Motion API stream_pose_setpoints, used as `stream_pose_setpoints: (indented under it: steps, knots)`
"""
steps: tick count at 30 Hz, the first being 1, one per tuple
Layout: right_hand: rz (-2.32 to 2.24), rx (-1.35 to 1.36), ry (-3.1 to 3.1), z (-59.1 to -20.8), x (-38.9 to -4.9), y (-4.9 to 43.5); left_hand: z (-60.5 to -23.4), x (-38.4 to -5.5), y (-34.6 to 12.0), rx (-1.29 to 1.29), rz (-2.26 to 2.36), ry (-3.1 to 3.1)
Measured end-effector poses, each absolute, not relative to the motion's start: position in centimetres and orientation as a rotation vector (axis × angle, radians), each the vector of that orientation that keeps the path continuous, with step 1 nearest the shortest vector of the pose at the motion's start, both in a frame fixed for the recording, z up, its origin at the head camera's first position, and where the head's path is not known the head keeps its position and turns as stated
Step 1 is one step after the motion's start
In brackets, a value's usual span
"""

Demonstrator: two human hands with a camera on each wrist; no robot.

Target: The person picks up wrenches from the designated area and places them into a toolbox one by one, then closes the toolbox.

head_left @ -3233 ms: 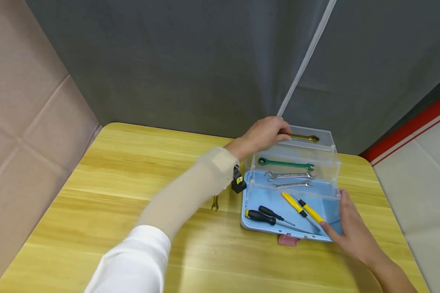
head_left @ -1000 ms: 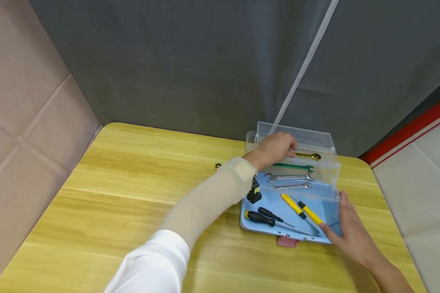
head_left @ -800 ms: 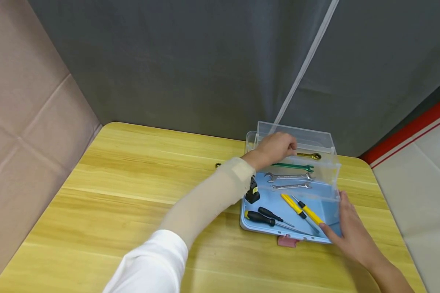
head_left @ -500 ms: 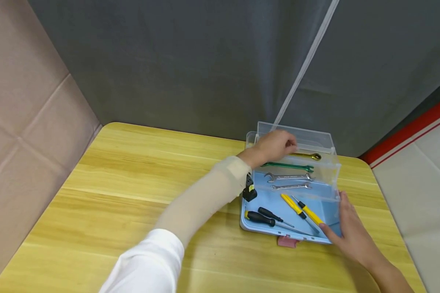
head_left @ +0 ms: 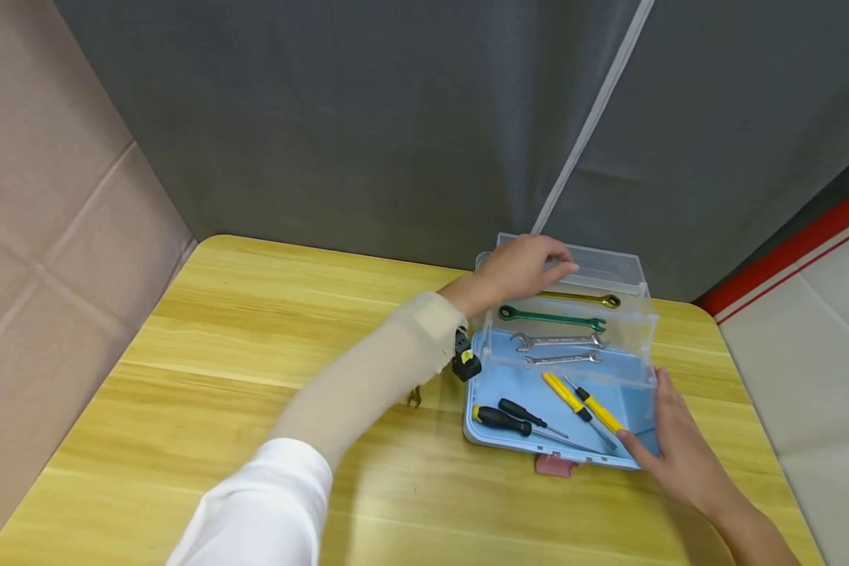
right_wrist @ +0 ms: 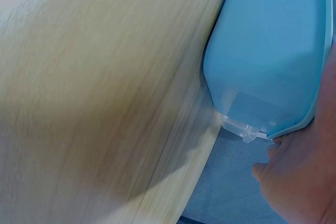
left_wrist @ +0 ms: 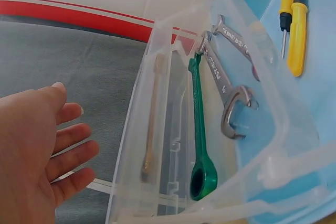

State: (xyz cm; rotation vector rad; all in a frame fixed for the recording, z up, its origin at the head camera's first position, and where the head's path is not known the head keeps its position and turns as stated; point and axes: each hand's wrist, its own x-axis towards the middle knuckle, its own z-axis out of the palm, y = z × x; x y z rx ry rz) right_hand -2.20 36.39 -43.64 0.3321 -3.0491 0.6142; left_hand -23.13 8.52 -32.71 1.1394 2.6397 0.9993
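My left hand (head_left: 520, 271) hovers above the back left of a blue toolbox (head_left: 498, 385), fingers relaxed and holding nothing. Just beneath it, a gold wrench (head_left: 580, 299) lies in the rear clear tray (head_left: 647, 330). In front of that lie a green ratchet wrench (head_left: 555, 317) and two silver wrenches (head_left: 559, 341), one larger than the other. My right hand (head_left: 679, 440) grips the toolbox's right wall, thumb inside the rim and fingers outside. In the left wrist view, the left hand (left_wrist: 50, 150) is apart from the trays.
Two black-handled screwdrivers (head_left: 501, 420) and two yellow-handled tools (head_left: 601, 410) lie in the toolbox base. Another gold wrench (head_left: 414, 397) lies on the wooden table (head_left: 219, 354), mostly hidden under the left forearm. A pink latch (head_left: 556, 465) sticks out in front; a grey curtain (head_left: 325, 141) hangs behind.
My left hand has lowered the gold wrench into the rear tray, let it go, and drawn back up and left. The right hand stays on the toolbox wall.
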Motion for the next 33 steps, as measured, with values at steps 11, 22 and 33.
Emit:
stream_pose_setpoints:
  steps: [11,22,33]
  knots:
    - [0.619,0.319,-3.058,-43.4,-2.3,36.4,-31.6,-22.6,6.8,1.143,0.915,2.711]
    - [0.630,0.298,-3.080,-43.5,-2.1,36.3,-31.2,-21.6,4.2,1.168,0.755,2.799]
    - [0.637,0.276,-3.087,-43.6,-2.1,36.2,-31.6,-20.6,1.0,1.195,0.777,2.917]
